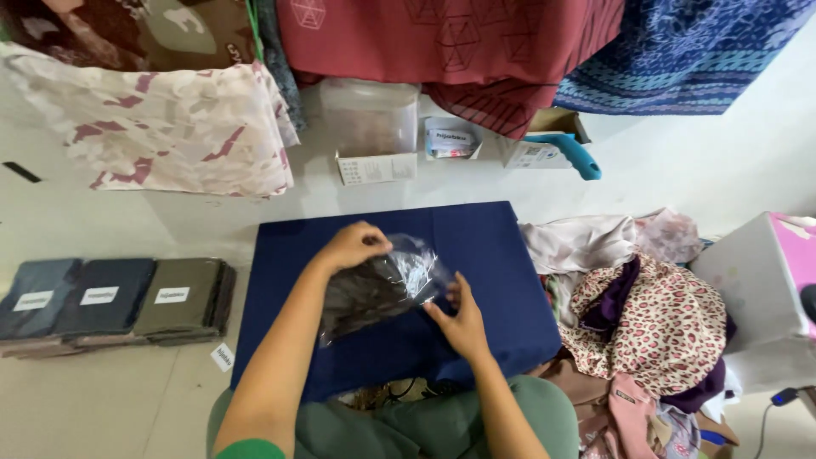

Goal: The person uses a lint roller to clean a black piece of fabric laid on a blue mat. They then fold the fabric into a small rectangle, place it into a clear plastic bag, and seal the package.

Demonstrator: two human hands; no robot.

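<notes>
A clear plastic bag [399, 280] with dark patterned fabric inside lies tilted over a navy-blue padded board [493, 246]. My left hand [355, 245] grips the bag's upper edge near its open end. My right hand [461, 317] holds the bag's lower right side, fingers spread against the plastic. Both forearms reach in from the bottom of the view, above my green-trousered knees.
A row of folded dark cloths with white labels [106, 302] lies at left. A heap of loose patterned fabrics [646, 314] sits at right beside a white and pink box [765, 280]. Hanging cloths, a clear tub [370, 115] and small cartons line the back.
</notes>
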